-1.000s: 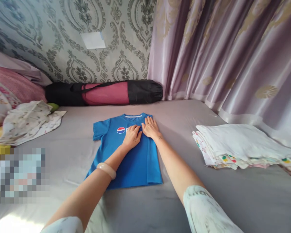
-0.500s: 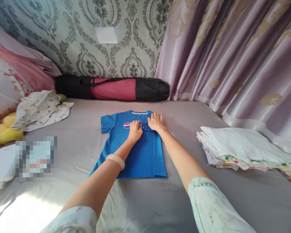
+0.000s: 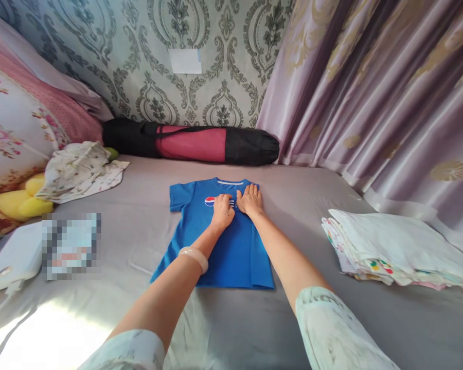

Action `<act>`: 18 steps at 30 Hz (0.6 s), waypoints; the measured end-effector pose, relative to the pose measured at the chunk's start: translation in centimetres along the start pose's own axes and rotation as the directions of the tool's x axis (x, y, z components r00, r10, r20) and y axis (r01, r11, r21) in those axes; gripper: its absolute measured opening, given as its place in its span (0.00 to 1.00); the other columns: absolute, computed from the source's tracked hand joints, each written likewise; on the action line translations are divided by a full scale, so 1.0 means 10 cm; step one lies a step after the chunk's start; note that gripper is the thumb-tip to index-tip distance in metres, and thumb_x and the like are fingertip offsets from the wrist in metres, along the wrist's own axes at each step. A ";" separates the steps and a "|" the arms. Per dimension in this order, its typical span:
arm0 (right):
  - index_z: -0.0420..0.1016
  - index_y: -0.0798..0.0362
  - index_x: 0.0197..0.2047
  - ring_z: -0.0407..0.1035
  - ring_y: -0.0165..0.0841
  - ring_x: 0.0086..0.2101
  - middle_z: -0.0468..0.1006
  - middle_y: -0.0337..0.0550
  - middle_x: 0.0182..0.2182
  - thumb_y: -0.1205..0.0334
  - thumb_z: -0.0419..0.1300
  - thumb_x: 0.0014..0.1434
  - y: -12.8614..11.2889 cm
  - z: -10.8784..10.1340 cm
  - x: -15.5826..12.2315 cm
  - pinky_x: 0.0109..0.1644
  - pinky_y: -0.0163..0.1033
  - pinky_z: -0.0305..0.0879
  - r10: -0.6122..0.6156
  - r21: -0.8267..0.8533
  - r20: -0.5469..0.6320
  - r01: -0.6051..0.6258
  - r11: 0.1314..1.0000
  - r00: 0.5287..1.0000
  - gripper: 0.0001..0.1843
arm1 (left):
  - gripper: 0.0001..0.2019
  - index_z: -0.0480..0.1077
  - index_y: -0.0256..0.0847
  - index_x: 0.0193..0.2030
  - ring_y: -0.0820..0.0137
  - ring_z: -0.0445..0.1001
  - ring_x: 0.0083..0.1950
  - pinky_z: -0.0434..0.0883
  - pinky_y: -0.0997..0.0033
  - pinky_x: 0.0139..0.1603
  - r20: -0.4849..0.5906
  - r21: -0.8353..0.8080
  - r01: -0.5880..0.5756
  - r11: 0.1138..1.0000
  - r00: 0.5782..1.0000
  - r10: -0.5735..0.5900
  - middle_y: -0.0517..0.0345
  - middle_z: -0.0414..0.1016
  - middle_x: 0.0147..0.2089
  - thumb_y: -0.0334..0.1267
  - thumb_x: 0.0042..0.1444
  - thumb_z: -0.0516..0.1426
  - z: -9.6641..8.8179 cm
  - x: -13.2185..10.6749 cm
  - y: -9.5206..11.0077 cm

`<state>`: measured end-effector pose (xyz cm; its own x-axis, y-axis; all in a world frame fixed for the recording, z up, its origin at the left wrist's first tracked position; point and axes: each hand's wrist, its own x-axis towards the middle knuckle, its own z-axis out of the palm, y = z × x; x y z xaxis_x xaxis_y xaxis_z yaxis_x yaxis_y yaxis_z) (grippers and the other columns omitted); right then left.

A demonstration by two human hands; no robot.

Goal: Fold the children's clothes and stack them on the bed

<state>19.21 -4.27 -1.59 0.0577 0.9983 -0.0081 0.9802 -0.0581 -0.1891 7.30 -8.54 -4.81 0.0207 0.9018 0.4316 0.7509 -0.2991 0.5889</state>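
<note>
A blue T-shirt [image 3: 212, 252] lies spread on the grey bed sheet, collar away from me. Its left sleeve sticks out, while the right side is folded inward in a strip down to the hem. My left hand [image 3: 224, 211], with a pale bangle [image 3: 195, 258] on the wrist, is on the chest beside the round red, white and blue logo [image 3: 209, 201]. Its fingers are curled, closed on the shirt fabric, and cover part of the print. My right hand [image 3: 250, 199] lies flat on the folded shoulder near the collar, fingers stretched out, hiding the folded sleeve.
Folded clothes [image 3: 401, 246] are stacked on the right. A rolled mat in a black and red bag [image 3: 193, 144] lies along the wall. At left are a crumpled patterned cloth [image 3: 81, 169], a yellow plush toy [image 3: 19, 200], a white device with a cable [image 3: 17, 257] and a blurred-out item [image 3: 71, 246].
The view has shifted, so the scene sits further right. My right hand has moved slightly inward over the folded sleeve. My left hand stays on the chest print.
</note>
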 end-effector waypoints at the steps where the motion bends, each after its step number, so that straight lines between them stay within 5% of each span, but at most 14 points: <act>1: 0.47 0.72 0.71 0.37 0.45 0.70 0.45 0.59 0.71 0.50 0.36 0.70 0.00 -0.01 0.00 0.71 0.49 0.35 0.002 -0.003 0.007 -0.002 1.000 1.000 0.37 | 0.20 0.67 0.39 0.46 0.59 0.69 0.54 0.65 0.53 0.59 0.001 -0.001 0.001 1.000 1.000 -0.001 0.46 0.72 0.49 0.20 0.50 0.47 0.00 0.00 0.00; 8: 0.47 0.68 0.72 0.36 0.43 0.70 0.44 0.57 0.71 0.53 0.35 0.71 -0.10 -0.06 0.04 0.71 0.52 0.30 -0.104 -0.012 -0.058 0.104 0.995 0.993 0.35 | 0.19 0.67 0.40 0.45 0.59 0.68 0.54 0.65 0.51 0.58 -0.006 -0.009 0.026 1.000 1.000 -0.026 0.47 0.71 0.47 0.20 0.50 0.46 0.00 0.00 0.02; 18: 0.47 0.68 0.72 0.39 0.42 0.70 0.46 0.55 0.71 0.53 0.36 0.69 -0.15 -0.03 0.04 0.71 0.52 0.32 -0.123 -0.016 0.033 0.124 0.992 0.992 0.35 | 0.16 0.67 0.40 0.40 0.60 0.69 0.51 0.65 0.53 0.56 -0.012 -0.036 0.078 0.996 0.997 -0.078 0.47 0.72 0.44 0.20 0.48 0.47 -0.04 0.02 0.08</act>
<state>17.78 -3.74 -1.05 -0.0697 0.9974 -0.0166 0.9827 0.0658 -0.1729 7.64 -8.73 -4.02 -0.0456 0.9187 0.3923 0.7263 -0.2392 0.6445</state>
